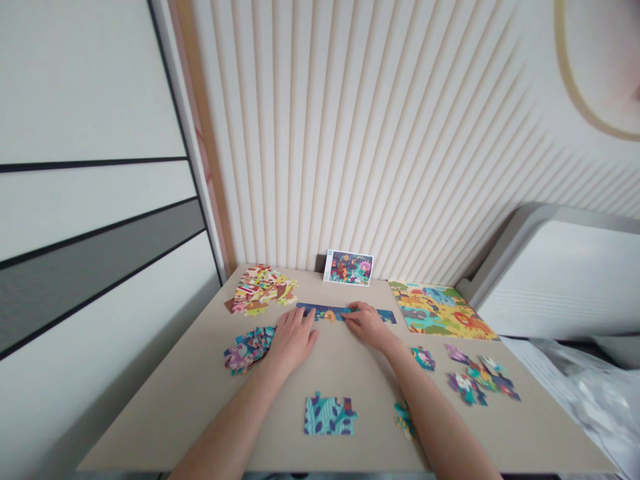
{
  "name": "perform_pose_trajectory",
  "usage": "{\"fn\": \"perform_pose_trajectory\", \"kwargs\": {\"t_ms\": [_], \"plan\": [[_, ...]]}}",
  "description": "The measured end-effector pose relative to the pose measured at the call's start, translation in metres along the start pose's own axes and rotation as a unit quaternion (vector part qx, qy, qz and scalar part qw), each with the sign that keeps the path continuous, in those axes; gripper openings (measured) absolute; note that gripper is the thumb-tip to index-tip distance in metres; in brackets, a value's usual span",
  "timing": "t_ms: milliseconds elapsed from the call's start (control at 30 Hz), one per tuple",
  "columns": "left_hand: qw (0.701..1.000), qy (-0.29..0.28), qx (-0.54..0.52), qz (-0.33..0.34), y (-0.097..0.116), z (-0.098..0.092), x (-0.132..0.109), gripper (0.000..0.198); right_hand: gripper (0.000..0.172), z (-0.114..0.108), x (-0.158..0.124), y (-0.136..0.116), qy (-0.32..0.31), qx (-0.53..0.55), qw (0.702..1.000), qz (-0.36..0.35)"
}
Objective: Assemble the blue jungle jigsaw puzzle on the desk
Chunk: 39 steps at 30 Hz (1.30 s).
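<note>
Puzzle strip (325, 310) appears joined as one row; loose pieces (250, 348) remain. Left hand (294, 335) rests, fingers extended; right hand (367, 325), fingers bent, grip unclear.

Beige tabletop (367, 380), viewed remotely by me, lower frame. Left of center: warm-colored jigsaw heap (263, 291), blue-purple jigsaw heap (249, 349). Center: blue jigsaw strip (327, 314), upright picture card (349, 268). Bottom center: teal jigsaw section (328, 416). Right: animal-scene panel (440, 311), loose jigsaw pieces (481, 377).

The left forearm (245, 415) slants far and rightward, the right forearm (434, 399) far and leftward; the left hand (293, 335) lies palm down, loosely spread, the right hand (369, 324) palm down, slightly curled.
</note>
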<state>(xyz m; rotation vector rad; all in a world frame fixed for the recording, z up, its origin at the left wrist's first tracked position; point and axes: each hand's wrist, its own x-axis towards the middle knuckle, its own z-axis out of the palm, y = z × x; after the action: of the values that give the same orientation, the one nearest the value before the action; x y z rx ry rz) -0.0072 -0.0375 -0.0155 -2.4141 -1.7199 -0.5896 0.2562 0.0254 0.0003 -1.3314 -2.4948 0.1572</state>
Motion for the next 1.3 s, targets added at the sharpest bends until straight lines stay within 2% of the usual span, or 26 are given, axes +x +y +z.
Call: {"fn": "perform_pose_trajectory", "kwargs": {"t_ms": [200, 367, 533, 833, 1100, 1300], "plan": [[1.000, -0.007, 0.010, -0.009, 0.000, 0.001, 0.000, 0.051, 0.032, -0.002, 0.001, 0.003, 0.005, 0.000, 1.000, -0.006], [0.999, -0.012, 0.020, -0.028, 0.001, 0.000, 0.000, 0.051, 0.044, -0.010, -0.011, 0.031, 0.029, 0.015, 0.998, 0.044], [0.999, -0.023, 0.015, -0.037, 0.002, -0.001, 0.000, 0.050, 0.039, -0.007, -0.018, 0.050, 0.022, 0.062, 0.998, 0.019], [0.999, -0.029, 0.024, -0.035, 0.002, -0.002, 0.000, 0.047, 0.035, -0.003, -0.022, 0.055, 0.042, 0.080, 0.996, 0.020], [1.000, -0.012, -0.004, -0.001, 0.003, 0.003, -0.002, 0.041, 0.035, -0.001, -0.024, 0.055, 0.038, 0.059, 0.997, 0.024], [1.000, -0.020, -0.011, 0.003, 0.002, 0.006, -0.001, 0.040, 0.035, 0.003, -0.024, 0.058, 0.031, 0.033, 0.999, 0.021]]}}
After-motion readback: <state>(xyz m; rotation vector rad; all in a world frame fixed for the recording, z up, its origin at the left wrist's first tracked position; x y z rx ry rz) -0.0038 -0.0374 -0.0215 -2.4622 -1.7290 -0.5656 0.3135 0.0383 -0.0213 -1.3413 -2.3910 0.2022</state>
